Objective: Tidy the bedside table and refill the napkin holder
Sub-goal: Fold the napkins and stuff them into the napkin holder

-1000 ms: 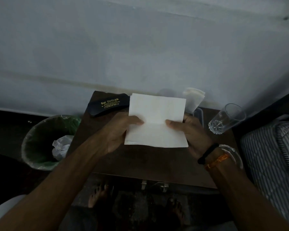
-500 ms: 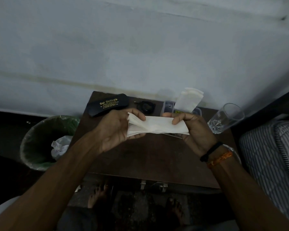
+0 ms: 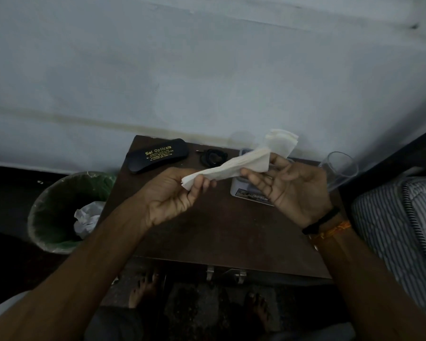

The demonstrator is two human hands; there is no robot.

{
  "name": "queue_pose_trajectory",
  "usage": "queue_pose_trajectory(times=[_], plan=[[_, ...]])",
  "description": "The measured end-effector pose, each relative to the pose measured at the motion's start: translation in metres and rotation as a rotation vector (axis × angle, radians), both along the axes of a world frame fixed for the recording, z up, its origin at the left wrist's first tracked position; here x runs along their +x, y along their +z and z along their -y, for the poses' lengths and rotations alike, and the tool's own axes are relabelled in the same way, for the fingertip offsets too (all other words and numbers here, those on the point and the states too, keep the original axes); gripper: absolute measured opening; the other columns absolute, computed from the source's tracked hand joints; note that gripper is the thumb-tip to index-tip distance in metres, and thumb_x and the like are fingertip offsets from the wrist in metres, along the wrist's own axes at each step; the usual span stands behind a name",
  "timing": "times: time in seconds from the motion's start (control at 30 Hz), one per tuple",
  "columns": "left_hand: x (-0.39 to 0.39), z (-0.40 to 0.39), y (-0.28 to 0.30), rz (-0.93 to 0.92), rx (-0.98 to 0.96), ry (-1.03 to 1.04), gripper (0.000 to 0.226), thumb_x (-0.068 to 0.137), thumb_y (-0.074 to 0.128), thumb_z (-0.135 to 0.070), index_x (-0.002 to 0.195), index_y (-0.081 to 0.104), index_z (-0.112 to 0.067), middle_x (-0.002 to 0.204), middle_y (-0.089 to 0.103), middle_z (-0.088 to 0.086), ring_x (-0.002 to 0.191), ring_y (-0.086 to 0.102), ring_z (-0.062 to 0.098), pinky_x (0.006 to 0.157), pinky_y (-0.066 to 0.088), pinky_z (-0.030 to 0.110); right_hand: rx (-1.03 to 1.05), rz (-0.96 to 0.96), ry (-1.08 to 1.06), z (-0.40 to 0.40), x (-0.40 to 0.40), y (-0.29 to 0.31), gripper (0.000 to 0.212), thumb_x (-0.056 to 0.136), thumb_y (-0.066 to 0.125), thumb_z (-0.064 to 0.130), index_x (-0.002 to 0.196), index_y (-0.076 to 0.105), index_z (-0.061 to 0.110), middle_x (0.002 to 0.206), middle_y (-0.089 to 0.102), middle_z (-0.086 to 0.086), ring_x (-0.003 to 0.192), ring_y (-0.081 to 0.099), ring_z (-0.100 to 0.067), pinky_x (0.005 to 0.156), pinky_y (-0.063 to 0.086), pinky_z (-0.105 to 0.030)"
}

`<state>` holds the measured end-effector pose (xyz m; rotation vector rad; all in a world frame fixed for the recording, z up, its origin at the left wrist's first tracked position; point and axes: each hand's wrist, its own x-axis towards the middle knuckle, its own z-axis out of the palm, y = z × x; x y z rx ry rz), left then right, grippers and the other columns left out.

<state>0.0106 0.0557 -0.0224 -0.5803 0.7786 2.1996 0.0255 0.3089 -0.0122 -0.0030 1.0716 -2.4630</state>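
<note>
A white paper napkin (image 3: 231, 166), folded into a narrow strip, is held above the dark wooden bedside table (image 3: 221, 227). My left hand (image 3: 172, 193) pinches its left end. My right hand (image 3: 290, 188) holds its right end with the fingertips, palm turned up. Behind my right hand stands the napkin holder with white napkins (image 3: 282, 142) sticking up from it; its base is mostly hidden. A small white packet (image 3: 246, 193) lies on the table under my right hand.
A black spectacle case (image 3: 156, 155) and a small black object (image 3: 210, 156) lie at the table's back. A clear glass (image 3: 340, 168) stands at the right edge. A green-lined bin (image 3: 67, 212) with crumpled paper sits left. A striped mattress (image 3: 399, 227) is right.
The napkin went from an open flat sheet to a folded narrow strip. Both hands turned palms up, and the right end of the napkin rose toward the holder.
</note>
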Motion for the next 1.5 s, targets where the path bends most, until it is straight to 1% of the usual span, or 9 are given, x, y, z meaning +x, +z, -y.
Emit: queue_pose_trajectory(times=[0.13,0.23,0.4,0.57,0.8,1.0,1.17,1.37,1.5], plan=[[-0.002,0.001,-0.004,-0.194,-0.286,-0.218,0.039,0.082,0.067,-0.017,0.112,0.06,0.007,0.096,0.065,0.022,0.074,0.069,0.021,0.064,0.063,0.027,0.408,-0.102,-0.132,0.009,-0.001,-0.001,0.041,0.08,0.063,-0.004,0.121,0.055,-0.009,0.103,0.072,-0.019,0.086,0.073,-0.023,0.069,0.059,-0.022],[0.0,-0.005,-0.011,-0.414,-0.585,-0.345,0.066,0.076,0.071,-0.06,0.113,0.068,-0.005,0.116,0.068,0.016,0.106,0.068,0.029,0.096,0.055,0.045,0.726,-0.185,-0.225,0.015,0.001,-0.004,0.03,0.078,0.073,0.005,0.104,0.065,-0.009,0.076,0.073,-0.01,0.058,0.067,-0.013,0.046,0.051,-0.019],[0.008,-0.022,-0.003,-0.808,-0.679,-0.368,0.058,0.077,0.069,-0.062,0.115,0.063,-0.018,0.108,0.074,0.0,0.097,0.072,0.017,0.082,0.06,0.036,0.936,-0.337,-0.285,0.021,0.001,-0.005,0.013,0.08,0.076,0.007,0.09,0.071,0.0,0.06,0.069,0.004,0.036,0.045,-0.006,0.039,0.038,-0.017],[0.007,-0.027,-0.019,-0.994,-0.815,-0.338,0.032,0.097,0.061,-0.025,0.127,0.057,-0.017,0.115,0.069,-0.001,0.101,0.068,0.015,0.08,0.055,0.033,0.862,-0.302,-0.361,0.03,0.002,-0.004,0.021,0.082,0.075,0.009,0.101,0.069,0.006,0.074,0.072,-0.001,0.041,0.05,-0.003,0.041,0.04,-0.016],[0.006,-0.04,-0.024,-0.913,-0.834,-0.132,0.023,0.102,0.049,-0.033,0.123,0.053,-0.025,0.121,0.064,0.002,0.109,0.064,0.021,0.091,0.056,0.047,0.991,-0.257,-0.053,0.042,0.018,-0.024,0.044,0.085,0.075,0.019,0.126,0.059,0.017,0.093,0.074,0.0,0.053,0.061,-0.002,0.043,0.042,-0.016],[-0.007,-0.047,-0.017,-1.024,-0.945,-0.288,0.029,0.099,0.055,-0.018,0.127,0.048,-0.016,0.126,0.059,-0.001,0.115,0.059,0.016,0.093,0.054,0.043,1.043,-0.377,-0.263,0.032,0.007,-0.029,0.042,0.083,0.076,0.024,0.123,0.065,0.016,0.116,0.072,0.0,0.102,0.07,-0.014,0.085,0.059,-0.041],[-0.025,-0.059,-0.014,-1.114,-1.071,-0.172,0.016,0.096,0.061,-0.019,0.111,0.057,-0.014,0.116,0.068,0.002,0.106,0.065,0.019,0.087,0.056,0.051,1.125,-0.4,-0.269,0.013,-0.006,-0.02,0.04,0.084,0.075,0.023,0.121,0.062,0.015,0.112,0.073,-0.002,0.096,0.071,-0.015,0.075,0.061,-0.042],[-0.033,-0.085,-0.009,-1.155,-1.086,0.076,0.031,0.085,0.077,-0.018,0.099,0.049,-0.013,0.089,0.073,-0.001,0.083,0.07,0.008,0.064,0.057,0.022,1.213,-0.416,-0.419,-0.019,-0.021,-0.014,0.016,0.079,0.079,0.017,0.085,0.065,0.012,0.077,0.073,-0.003,0.067,0.071,-0.02,0.062,0.059,-0.038],[-0.036,-0.098,-0.015,-1.274,-1.181,0.11,0.033,0.084,0.077,-0.018,0.092,0.046,-0.011,0.086,0.066,0.004,0.08,0.069,0.014,0.064,0.058,0.029,1.331,-0.416,-0.547,-0.024,-0.029,-0.026,0.016,0.077,0.079,0.025,0.084,0.065,0.02,0.08,0.072,0.001,0.072,0.07,-0.015,0.067,0.06,-0.043]])
